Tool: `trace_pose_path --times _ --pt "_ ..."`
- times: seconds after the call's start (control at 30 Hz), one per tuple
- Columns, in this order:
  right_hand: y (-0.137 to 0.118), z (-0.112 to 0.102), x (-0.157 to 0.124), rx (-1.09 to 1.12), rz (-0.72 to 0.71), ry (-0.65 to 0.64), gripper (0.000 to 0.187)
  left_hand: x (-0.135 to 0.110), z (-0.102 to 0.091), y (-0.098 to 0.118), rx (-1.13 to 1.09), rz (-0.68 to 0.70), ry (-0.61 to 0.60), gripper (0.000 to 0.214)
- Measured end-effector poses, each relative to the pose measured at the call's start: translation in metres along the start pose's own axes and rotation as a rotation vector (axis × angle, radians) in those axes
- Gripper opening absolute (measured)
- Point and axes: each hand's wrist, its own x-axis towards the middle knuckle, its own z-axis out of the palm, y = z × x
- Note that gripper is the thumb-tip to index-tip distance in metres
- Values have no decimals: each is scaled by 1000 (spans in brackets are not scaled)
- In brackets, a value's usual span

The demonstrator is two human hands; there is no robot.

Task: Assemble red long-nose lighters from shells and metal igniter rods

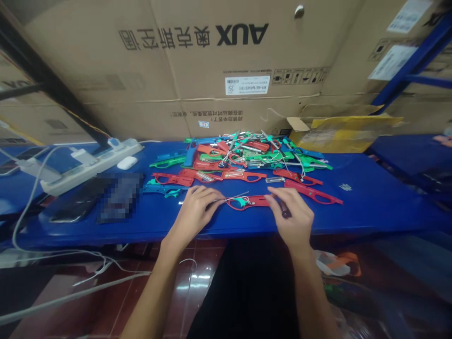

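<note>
A red plastic toy-gun half (pixel 257 201) lies on the blue table between my hands, with a small green part (pixel 242 202) and white wires at its left end. My left hand (pixel 197 207) pinches a thin grey rod (pixel 238 195) at the shell's left end. The fingers of my right hand (pixel 293 212) are curled around a dark-handled tool (pixel 286 213), probably a screwdriver; its shaft is not distinguishable. That hand's thumb and fingertips are close to the shell's right end; contact is unclear. Just behind lie more red halves (pixel 243 175) and a loose clear-and-metal piece (pixel 274 179).
A heap of red, green and blue toy-gun parts with wires (pixel 261 150) covers the table's back. At left are a white power strip (pixel 92 165), a white earbud case (pixel 127 163) and a dark phone (pixel 79 200). A yellow-taped carton (pixel 335 134) stands back right.
</note>
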Motion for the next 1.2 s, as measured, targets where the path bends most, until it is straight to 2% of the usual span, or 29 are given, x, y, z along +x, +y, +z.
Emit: trace_pose_path --times 0.17,0.3,0.37,0.47,0.57,0.7,0.83,0.9,1.03,1.2 --pt "1 1 -3 -18 4 294 17 -1 0 2 20 2 11 12" --pt "-1 0 -2 43 223 585 26 0 -2 4 -1 -33 -22 14" --pt "-1 -3 -1 30 293 627 31 0 -2 5 -15 -47 -33 13" --pt "3 -9 3 -17 316 702 38 1 -2 5 -27 -63 -36 11" --pt "10 -19 4 130 371 808 44 1 -2 5 -28 -74 -36 10" --pt "17 -32 5 473 537 812 58 1 -3 6 -28 -80 -30 9" --pt "20 -38 6 506 707 879 56 1 -3 7 -40 -86 -31 10" --pt "23 -38 7 518 771 849 50 1 -3 7 -43 -89 -34 10" --pt "28 -33 8 483 773 670 38 0 -3 6 -43 -95 -36 10" --pt "33 -26 3 310 725 552 28 -1 -3 6 -27 -108 3 18"
